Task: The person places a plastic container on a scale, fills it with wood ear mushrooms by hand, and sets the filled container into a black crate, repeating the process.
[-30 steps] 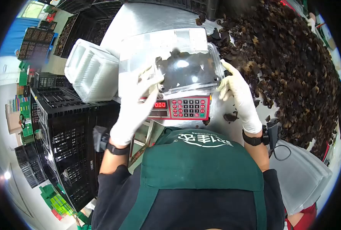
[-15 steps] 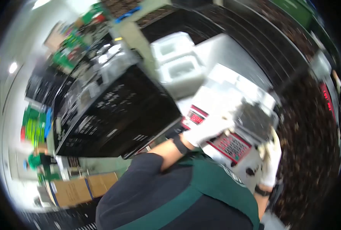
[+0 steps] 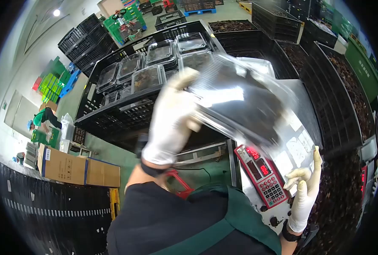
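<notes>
My left hand [image 3: 172, 114], white-gloved: one, fingers and thumb pinching the left end of a clear box [image 3: 244, 102], blurred. Clear box: one, ribbed plastic, dark pieces inside, tilted, held up in the air between the large black crate and the scale. My right hand [image 3: 306, 187], white-gloved: one, holding nothing, fingers partly bent and parted, just beside the right side of the scale [image 3: 263, 178]. Scale: one, red-framed keypad, red digits lit, pale platform partly hidden behind the clear box, standing by the left edge of the counter [image 3: 301, 100]. Dark scraps [image 3: 275, 221]: a few, on the counter at the near end of the scale. Loose dark pile [image 3: 333, 191]: one, spread along the counter's right side, beyond my right hand. White plastic trays [image 3: 259, 65]: at the counter's far left corner, partly covered by the clear box. Large black crate [image 3: 125, 105]: one, off the counter's left edge, holding rows of lidded boxes [image 3: 148, 78] with dark contents. Black crates [image 3: 335, 102]: several, past the counter's far edge, some filled with dark pieces. Green bin [image 3: 361, 63]: one, behind those. Another person's gloved hand [image 3: 377, 170]: far right, near a second red display [image 3: 363, 180]. Cardboard boxes [image 3: 65, 165]: on the left, below a bending person in green [image 3: 42, 118].
</notes>
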Demonstrator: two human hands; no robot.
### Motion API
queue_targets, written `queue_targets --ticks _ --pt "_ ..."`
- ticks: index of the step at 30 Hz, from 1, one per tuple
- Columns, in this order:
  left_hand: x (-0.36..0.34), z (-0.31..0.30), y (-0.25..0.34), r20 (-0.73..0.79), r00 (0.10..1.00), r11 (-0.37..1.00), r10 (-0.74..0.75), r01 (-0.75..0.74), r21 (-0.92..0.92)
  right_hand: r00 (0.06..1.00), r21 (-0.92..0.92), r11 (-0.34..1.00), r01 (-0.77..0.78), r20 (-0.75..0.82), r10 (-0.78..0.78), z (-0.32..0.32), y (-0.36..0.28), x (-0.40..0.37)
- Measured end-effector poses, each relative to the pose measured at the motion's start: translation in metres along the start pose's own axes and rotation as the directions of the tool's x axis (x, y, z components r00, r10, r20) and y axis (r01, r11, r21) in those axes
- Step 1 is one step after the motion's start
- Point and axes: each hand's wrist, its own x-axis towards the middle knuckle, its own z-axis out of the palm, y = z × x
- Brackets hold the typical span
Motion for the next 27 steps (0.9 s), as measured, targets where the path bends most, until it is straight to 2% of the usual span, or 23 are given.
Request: queue_targets --ticks 1,3,4,5,7,9,11,12,13,15,16,17,19,20,21,22,23,24,26,27 --pt "0.006 -0.022 0.019 -0.060 0.989 0.989 0.132 -0.127 0.080 1.000 -0.054 0.999 0.008 -0.014 -0.008 0.001 0.000 0.000" --pt "0.017 -0.066 0.058 -0.176 0.905 0.899 0.387 -0.329 0.288 0.991 -0.048 0.992 -0.119 -0.072 0.115 -0.008 0.004 -0.001" --pt "0.019 -0.089 0.074 -0.186 0.856 0.835 0.482 -0.384 0.393 0.978 -0.043 0.982 -0.186 -0.103 0.181 -0.014 0.008 -0.004" --pt "0.022 -0.118 0.086 -0.221 0.798 0.768 0.561 -0.402 0.499 0.978 -0.032 0.983 -0.182 -0.114 0.177 -0.020 0.012 -0.006" --pt "0.023 -0.164 0.101 -0.285 0.709 0.629 0.645 -0.280 0.726 0.975 -0.009 0.984 -0.178 -0.137 0.175 -0.029 0.022 -0.013" --pt "0.022 -0.193 0.106 -0.351 0.683 0.575 0.641 -0.123 0.809 0.966 0.023 0.981 -0.194 -0.168 0.195 -0.035 0.030 -0.021" --pt "0.015 -0.214 0.110 -0.374 0.804 0.519 0.463 0.097 0.849 0.955 0.056 0.975 -0.215 -0.196 0.222 -0.042 0.035 -0.027" --pt "0.012 -0.212 0.116 -0.397 0.863 0.459 0.312 0.229 0.859 0.953 0.038 0.973 -0.230 -0.195 0.233 -0.045 0.036 -0.030" --pt "0.008 -0.199 0.123 -0.425 0.866 0.351 0.264 0.324 0.878 0.949 0.036 0.970 -0.239 -0.203 0.241 -0.049 0.038 -0.034" --pt "0.018 -0.207 0.122 -0.340 0.794 0.182 0.504 0.287 0.941 0.942 0.027 0.965 -0.261 -0.213 0.261 -0.060 0.044 -0.042" --pt "0.023 -0.206 0.126 -0.312 0.759 0.076 0.571 0.330 0.941 0.933 0.007 0.962 -0.275 -0.239 0.268 -0.066 0.049 -0.048" --pt "0.029 -0.211 0.134 -0.368 0.761 -0.038 0.535 0.457 0.889 0.936 0.002 0.963 -0.271 -0.232 0.264 -0.073 0.052 -0.051" --pt "0.049 -0.259 0.131 -0.131 0.858 -0.358 0.497 0.340 0.870 0.926 -0.008 0.959 -0.285 -0.261 0.273 -0.088 0.056 -0.067" --pt "0.059 -0.291 0.128 -0.164 0.914 -0.450 0.372 0.332 0.829 0.930 0.021 0.971 -0.237 -0.286 0.233 -0.087 0.055 -0.074" --pt "0.072 -0.324 0.124 -0.185 0.952 -0.539 0.243 0.291 0.790 0.915 0.030 0.965 -0.262 -0.310 0.258 -0.097 0.056 -0.083" --pt "0.087 -0.346 0.125 -0.229 0.973 -0.507 0.038 0.216 0.834 0.886 0.022 0.957 -0.289 -0.373 0.276 -0.105 0.056 -0.092" --pt "0.098 -0.368 0.121 -0.255 0.952 -0.474 -0.169 0.148 0.868 0.853 0.023 0.948 -0.318 -0.430 0.297 -0.112 0.057 -0.101" --pt "0.100 -0.349 0.121 -0.283 0.915 -0.377 -0.287 0.164 0.911 0.827 0.008 0.942 -0.336 -0.476 0.299 -0.121 0.059 -0.113" --pt "0.108 -0.365 0.119 -0.310 0.887 0.004 -0.341 0.331 0.944 0.793 0.001 0.944 -0.329 -0.543 0.277 -0.138 0.065 -0.139" --pt "0.107 -0.316 0.121 -0.336 0.863 -0.034 -0.378 0.350 0.936 0.779 0.010 0.943 -0.333 -0.560 0.281 -0.147 0.069 -0.152"
